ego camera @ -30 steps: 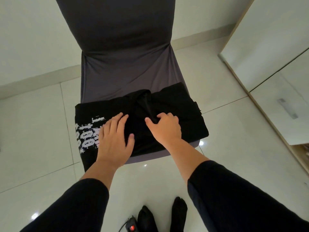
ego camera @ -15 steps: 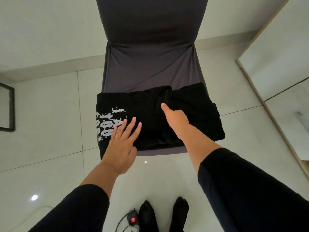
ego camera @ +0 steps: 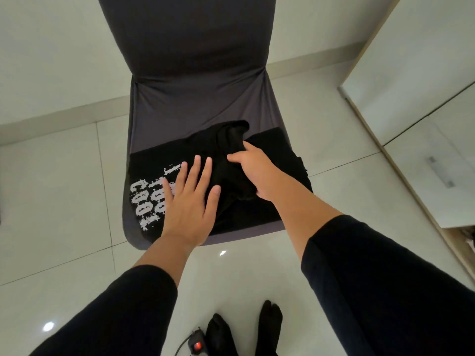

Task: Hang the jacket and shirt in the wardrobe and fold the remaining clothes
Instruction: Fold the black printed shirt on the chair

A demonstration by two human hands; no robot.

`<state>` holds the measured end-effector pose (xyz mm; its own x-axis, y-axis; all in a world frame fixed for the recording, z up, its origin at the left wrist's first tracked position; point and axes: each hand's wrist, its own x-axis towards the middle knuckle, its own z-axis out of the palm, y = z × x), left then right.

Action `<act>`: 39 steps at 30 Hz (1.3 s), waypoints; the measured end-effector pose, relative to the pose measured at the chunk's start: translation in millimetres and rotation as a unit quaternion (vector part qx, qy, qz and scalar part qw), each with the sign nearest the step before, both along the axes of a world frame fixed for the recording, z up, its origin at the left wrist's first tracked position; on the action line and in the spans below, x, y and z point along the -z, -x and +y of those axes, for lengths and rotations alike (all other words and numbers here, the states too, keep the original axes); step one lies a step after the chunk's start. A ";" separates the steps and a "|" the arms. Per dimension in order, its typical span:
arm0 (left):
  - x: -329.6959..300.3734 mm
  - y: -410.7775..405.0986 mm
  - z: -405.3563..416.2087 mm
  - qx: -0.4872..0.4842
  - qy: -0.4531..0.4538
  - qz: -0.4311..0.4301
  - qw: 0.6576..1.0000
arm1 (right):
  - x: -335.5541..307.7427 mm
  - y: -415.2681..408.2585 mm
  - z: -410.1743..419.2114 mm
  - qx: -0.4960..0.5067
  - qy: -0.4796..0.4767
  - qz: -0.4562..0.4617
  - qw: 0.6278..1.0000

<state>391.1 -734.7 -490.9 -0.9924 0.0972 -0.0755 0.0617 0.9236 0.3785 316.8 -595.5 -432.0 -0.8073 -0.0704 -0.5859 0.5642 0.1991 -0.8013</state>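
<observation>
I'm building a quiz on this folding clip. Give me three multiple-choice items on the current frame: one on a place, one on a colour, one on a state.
1. Where does the black garment lie?
A. on the floor
B. on the chair seat
C. in the wardrobe

2. What colour is the print on the garment?
A. white
B. red
C. yellow

3. What is the left hand doing?
A. clutching a hanger
B. hanging in the air beside the chair
C. lying flat on the garment, fingers spread

Key:
1 B, the garment covers the front of the chair seat.
2 A, the lettering shows white on black.
3 C, its palm is down with fingers extended, while the right hand pinches a bunched fold.
</observation>
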 end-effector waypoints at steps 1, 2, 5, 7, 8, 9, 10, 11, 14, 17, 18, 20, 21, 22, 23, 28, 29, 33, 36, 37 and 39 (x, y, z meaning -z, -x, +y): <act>-3.7 2.8 11.6 0.013 0.003 0.012 1.000 | -5.5 2.0 13.2 0.016 0.006 0.017 1.000; -6.2 5.0 23.9 0.028 0.005 0.021 0.999 | -8.6 2.9 27.9 0.036 0.010 0.030 0.999; -2.2 7.8 54.9 0.067 0.044 -0.006 0.997 | 0.9 -4.7 73.9 0.054 -0.079 0.038 0.995; 8.4 8.3 69.1 0.080 0.100 -0.063 0.990 | 18.4 -15.9 99.9 0.007 -0.198 0.018 0.980; 13.9 8.2 74.9 0.084 0.128 -0.087 0.984 | 26.7 -21.4 109.7 -0.008 -0.232 0.010 0.973; 18.0 8.0 78.9 0.086 0.150 -0.099 0.980 | 33.9 -25.4 116.1 -0.011 -0.244 0.007 0.970; 20.6 7.6 81.1 0.088 0.165 -0.101 0.977 | 39.9 -28.4 119.7 -0.009 -0.244 0.012 0.970; 21.9 7.2 81.6 0.091 0.176 -0.097 0.975 | 44.0 -29.8 120.7 -0.010 -0.246 0.022 0.969; 23.8 5.7 77.8 0.099 0.185 -0.077 0.975 | 48.9 -29.8 122.2 -0.018 -0.302 0.064 0.951; 23.6 3.3 75.7 0.099 0.182 -0.051 0.977 | 50.3 -27.8 128.6 -0.024 -0.404 0.112 0.907; 23.3 1.7 76.0 0.099 0.185 -0.048 0.976 | 52.2 -28.0 130.3 -0.025 -0.420 0.108 0.901; 25.3 -2.4 74.6 0.085 0.184 -0.052 0.978 | 58.4 -30.7 130.2 -0.021 -0.429 0.073 0.900; 26.2 -3.4 72.0 0.067 0.177 -0.058 0.980 | 62.1 -31.5 128.5 -0.017 -0.442 0.056 0.895; 27.2 -3.9 68.0 0.042 0.164 -0.062 0.984 | 64.5 -32.4 125.6 -0.012 -0.469 0.049 0.882; 28.0 -4.5 62.5 0.015 0.150 -0.066 0.986 | 66.3 -34.0 121.3 -0.004 -0.501 0.056 0.864; 35.3 -14.1 25.0 -0.029 0.135 -0.062 0.989 | 70.2 -53.5 82.4 -0.080 -0.554 0.135 0.817; 35.3 -18.5 19.5 -0.042 0.124 -0.058 0.990 | 72.0 -59.3 72.8 -0.110 -0.562 0.140 0.808; 32.2 -42.7 1.8 -0.161 0.064 -0.051 0.984 | 77.5 -76.1 31.2 -0.162 -0.561 0.192 0.788; 31.6 -55.2 -12.1 -0.262 -0.116 -0.069 0.956 | 79.8 -81.7 5.6 -0.222 -0.542 0.218 0.781; 31.4 -57.9 -15.9 -0.292 -0.196 -0.088 0.932 | 80.7 -84.5 -0.9 -0.236 -0.536 0.223 0.779; 31.2 -62.8 -24.3 -0.329 -0.259 -0.134 0.898 | 84.1 -95.9 -13.7 -0.255 -0.529 0.250 0.770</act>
<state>453.8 -759.0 -522.0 -0.8012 -0.4128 -0.4333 -0.5899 0.4231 0.6878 412.7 -609.3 -516.1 -0.9759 -0.1497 -0.1588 -0.1294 0.9829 -0.1310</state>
